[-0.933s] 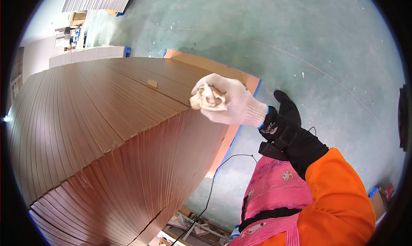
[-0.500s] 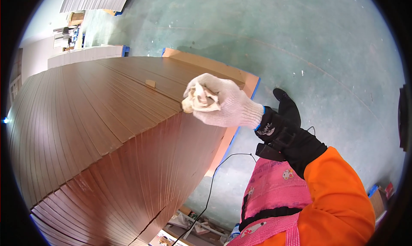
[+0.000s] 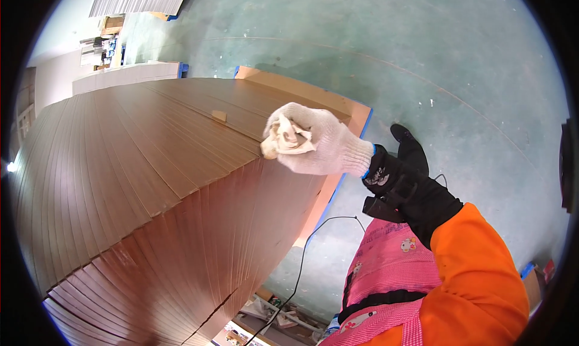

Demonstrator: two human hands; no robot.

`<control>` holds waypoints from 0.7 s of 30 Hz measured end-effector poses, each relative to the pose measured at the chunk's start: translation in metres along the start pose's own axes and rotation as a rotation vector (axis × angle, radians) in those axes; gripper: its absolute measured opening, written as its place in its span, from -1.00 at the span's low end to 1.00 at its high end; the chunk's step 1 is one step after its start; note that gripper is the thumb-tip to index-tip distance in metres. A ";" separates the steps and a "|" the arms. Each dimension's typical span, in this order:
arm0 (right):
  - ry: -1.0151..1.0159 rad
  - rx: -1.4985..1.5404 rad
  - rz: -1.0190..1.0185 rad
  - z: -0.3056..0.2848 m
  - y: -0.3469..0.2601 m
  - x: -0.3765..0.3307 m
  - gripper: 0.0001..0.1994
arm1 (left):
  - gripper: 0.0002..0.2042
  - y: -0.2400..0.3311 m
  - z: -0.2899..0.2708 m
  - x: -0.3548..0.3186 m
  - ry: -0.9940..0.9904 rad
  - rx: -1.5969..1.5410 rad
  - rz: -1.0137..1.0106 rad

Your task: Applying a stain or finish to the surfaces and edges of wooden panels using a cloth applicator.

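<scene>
My right hand (image 3: 322, 146), in a white knit glove, is closed around a crumpled beige rag (image 3: 284, 139). It holds the rag against the near top corner of a tall stack of brown wood-grain boards (image 3: 139, 183). A black glove-like cuff (image 3: 405, 186) covers the wrist, below an orange sleeve (image 3: 482, 273). My left hand is out of sight.
A small wooden block (image 3: 219, 115) lies on top of the stack. The stack rests on an orange-brown base board with a blue edge (image 3: 359, 115). A black cable (image 3: 300, 267) runs over the green floor (image 3: 434, 62). A pale stack of boards (image 3: 126, 76) stands farther back. My pink apron (image 3: 392, 267) hangs below.
My right hand has moved a little to the left with the rag, from beside the stack's corner onto its top edge.
</scene>
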State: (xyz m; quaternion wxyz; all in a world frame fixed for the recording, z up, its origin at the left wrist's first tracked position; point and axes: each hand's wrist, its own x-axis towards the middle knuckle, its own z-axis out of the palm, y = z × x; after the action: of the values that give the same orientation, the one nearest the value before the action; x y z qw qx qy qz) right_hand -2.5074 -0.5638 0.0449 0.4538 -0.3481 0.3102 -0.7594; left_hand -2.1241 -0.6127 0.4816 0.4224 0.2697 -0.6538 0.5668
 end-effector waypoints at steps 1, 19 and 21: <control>0.044 -0.255 -0.016 0.000 -0.003 0.002 -0.71 | -0.61 0.000 0.000 0.000 0.002 0.002 0.000; 0.236 0.739 0.309 -0.023 0.015 -0.015 -0.84 | -0.62 -0.001 0.000 -0.001 -0.021 -0.027 -0.040; 0.314 -0.086 -0.087 -0.024 0.014 -0.017 -0.85 | -0.62 0.000 0.001 0.000 -0.004 -0.039 -0.035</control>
State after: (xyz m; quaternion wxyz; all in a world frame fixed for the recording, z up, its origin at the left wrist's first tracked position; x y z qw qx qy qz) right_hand -2.5147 -0.5502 0.0161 0.3510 -0.2572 0.3943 -0.8094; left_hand -2.1244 -0.6134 0.4812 0.4360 0.2740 -0.6610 0.5459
